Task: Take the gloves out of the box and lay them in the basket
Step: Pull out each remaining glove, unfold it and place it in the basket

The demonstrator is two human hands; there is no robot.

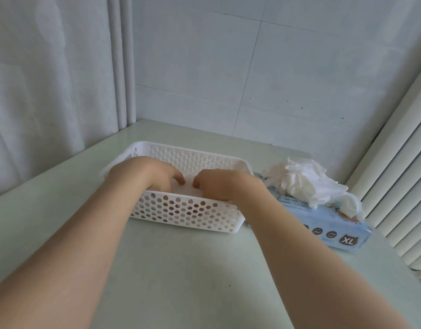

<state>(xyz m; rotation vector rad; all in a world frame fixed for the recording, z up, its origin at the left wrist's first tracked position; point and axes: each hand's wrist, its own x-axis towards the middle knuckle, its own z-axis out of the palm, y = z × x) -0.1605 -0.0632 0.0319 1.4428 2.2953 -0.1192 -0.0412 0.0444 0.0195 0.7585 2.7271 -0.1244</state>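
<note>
Both hands, left (143, 174) and right (219, 184), curl down onto gloves (188, 192) inside the basket (181, 217); grip unclear.

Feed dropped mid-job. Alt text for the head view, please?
The left hand and right hand reach down inside a white perforated basket on a pale green table, touching something white in it. To its right lies a blue glove box marked XL, white gloves bunched out of its top.
</note>
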